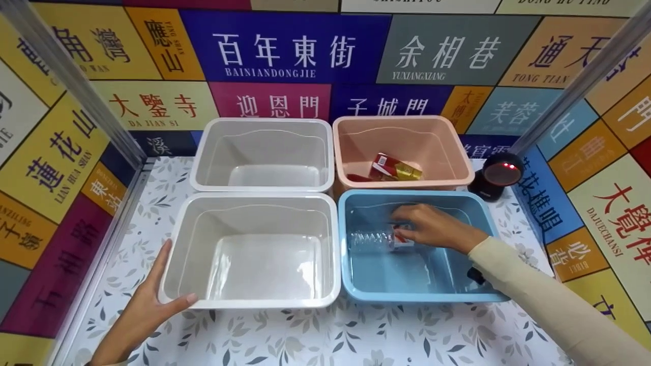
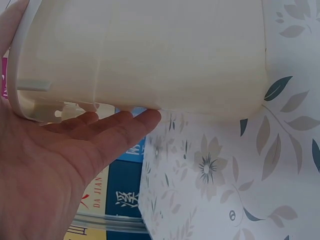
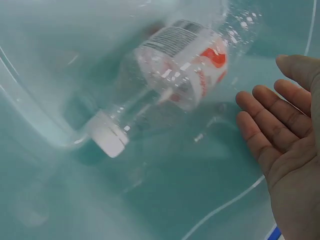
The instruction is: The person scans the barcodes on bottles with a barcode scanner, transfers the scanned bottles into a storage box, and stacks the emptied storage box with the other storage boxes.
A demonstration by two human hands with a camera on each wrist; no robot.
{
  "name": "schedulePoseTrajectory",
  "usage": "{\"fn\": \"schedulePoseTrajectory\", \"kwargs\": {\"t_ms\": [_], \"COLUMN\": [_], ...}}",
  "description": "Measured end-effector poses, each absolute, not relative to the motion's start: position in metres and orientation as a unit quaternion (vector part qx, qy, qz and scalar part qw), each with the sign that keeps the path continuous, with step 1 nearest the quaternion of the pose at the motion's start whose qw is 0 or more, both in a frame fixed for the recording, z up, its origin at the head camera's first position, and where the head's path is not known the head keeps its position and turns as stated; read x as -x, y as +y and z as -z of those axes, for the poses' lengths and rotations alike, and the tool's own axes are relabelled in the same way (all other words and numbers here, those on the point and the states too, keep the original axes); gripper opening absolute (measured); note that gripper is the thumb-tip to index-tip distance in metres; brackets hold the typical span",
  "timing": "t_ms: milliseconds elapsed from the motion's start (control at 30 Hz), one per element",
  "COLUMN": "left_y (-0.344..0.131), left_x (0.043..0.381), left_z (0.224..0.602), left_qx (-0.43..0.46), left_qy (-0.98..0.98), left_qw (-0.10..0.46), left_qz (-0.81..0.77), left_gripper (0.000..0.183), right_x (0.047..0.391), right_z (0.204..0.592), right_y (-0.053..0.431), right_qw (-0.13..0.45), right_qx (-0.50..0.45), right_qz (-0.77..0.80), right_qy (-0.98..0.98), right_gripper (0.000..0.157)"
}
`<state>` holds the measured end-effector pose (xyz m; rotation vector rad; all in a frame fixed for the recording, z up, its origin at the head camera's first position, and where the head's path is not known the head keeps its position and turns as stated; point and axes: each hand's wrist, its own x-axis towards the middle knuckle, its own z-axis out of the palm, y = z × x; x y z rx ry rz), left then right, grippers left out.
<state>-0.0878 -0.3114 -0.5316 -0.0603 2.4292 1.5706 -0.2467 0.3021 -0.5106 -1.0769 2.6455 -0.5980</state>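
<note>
Bottle of clear plastic (image 1: 374, 240) with a white cap is seen lying on its side in the blue bin (image 1: 422, 297), right of the frame's centre. Above it the right hand (image 1: 424, 224) is held with loose fingers, nothing being gripped. At lower left, the front white bin (image 1: 254, 304) is touched at its corner by the left hand (image 1: 152, 302), thumb and straight fingers spread. A red-and-gold packet (image 1: 394, 168) is contained in the peach bin (image 1: 407, 183), upper right.
</note>
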Motion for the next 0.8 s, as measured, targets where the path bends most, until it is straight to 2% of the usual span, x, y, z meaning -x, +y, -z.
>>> {"fn": "schedulePoseTrajectory", "kwargs": {"t_ms": [433, 800], "left_y": [-0.311, -0.312], "left_x": [0.088, 0.089], "left_z": [0.530, 0.530], "left_qx": [0.027, 0.036], "left_qy": [0.836, 0.836], "left_qw": [0.124, 0.141], "left_qz": [-0.534, -0.529], "left_gripper": [0.123, 0.123], "right_x": [0.247, 0.245], "right_z": [0.527, 0.529], "right_y": [0.300, 0.297], "right_qw": [0.108, 0.114], "right_qx": [0.356, 0.359], "right_qz": [0.165, 0.141], "right_qy": [0.914, 0.915], "right_gripper": [0.025, 0.031]}}
